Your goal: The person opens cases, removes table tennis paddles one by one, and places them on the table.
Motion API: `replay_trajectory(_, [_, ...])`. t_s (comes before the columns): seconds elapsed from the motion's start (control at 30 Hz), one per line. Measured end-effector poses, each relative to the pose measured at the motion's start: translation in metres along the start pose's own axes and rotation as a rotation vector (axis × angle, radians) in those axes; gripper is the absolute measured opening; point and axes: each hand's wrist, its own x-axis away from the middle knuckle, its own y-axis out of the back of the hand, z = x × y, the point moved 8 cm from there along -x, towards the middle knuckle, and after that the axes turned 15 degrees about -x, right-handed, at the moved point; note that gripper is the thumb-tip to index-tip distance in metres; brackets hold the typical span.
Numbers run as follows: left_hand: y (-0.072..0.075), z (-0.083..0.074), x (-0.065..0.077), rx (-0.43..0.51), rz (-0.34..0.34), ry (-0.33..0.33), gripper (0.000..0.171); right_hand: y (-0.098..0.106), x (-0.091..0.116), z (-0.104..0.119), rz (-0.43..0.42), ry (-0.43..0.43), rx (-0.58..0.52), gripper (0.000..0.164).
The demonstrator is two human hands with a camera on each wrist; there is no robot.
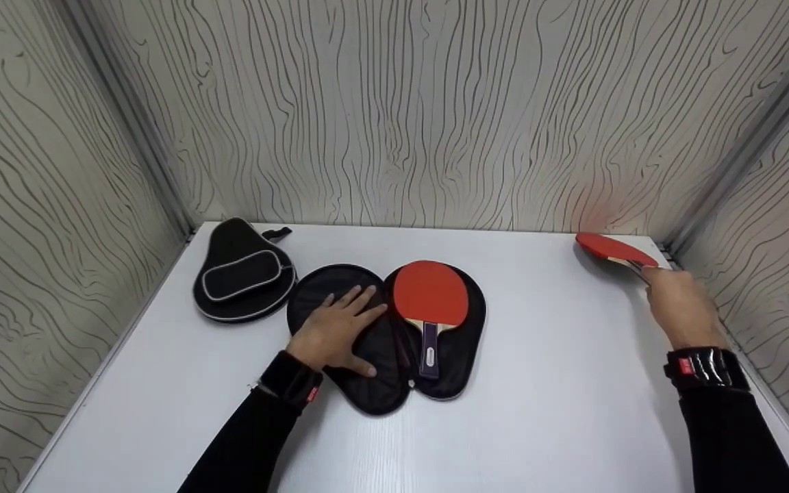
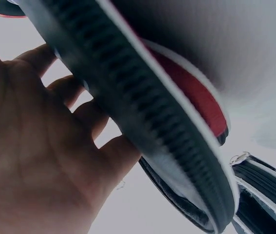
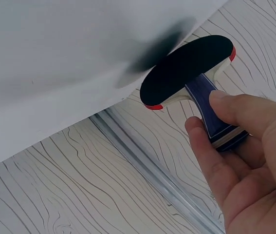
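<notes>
At the far right of the table, my right hand grips a red table tennis paddle by its handle, holding it raised and tilted. In the right wrist view, the black face of this paddle shows, with thumb and fingers around the purple handle. With fingers spread, my left hand rests on the left half of an unfolded black paddle case. A second red paddle lies on the case's right half, handle toward me. The left wrist view shows the left fingers against the case's zipped edge.
A black paddle case with a grey-edged front pocket lies at the back left, close beside the unfolded case. Wood-patterned panels enclose the white table at the back and both sides.
</notes>
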Motion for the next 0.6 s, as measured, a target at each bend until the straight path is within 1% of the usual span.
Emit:
replay_trajectory(0.27, [-0.003,-0.001,-0.002,-0.01,0.021,0.003,0.118,-0.007,-0.006,-0.004,0.035,0.064,0.054,0.017])
replay_trajectory(0.4, [-0.002,0.0,-0.002,-0.009,0.017,0.003,0.118,-0.011,-0.005,-0.006,0.045,0.103,0.071,0.014])
replay_trajectory(0.5, [-0.002,0.0,-0.001,-0.013,0.008,0.003,0.118,-0.016,-0.004,-0.007,0.083,0.127,0.081,0.015])
replay_trajectory(0.6, [-0.002,0.0,-0.001,-0.022,0.011,0.001,0.118,-0.021,-0.004,-0.013,0.145,0.112,0.09,0.02])
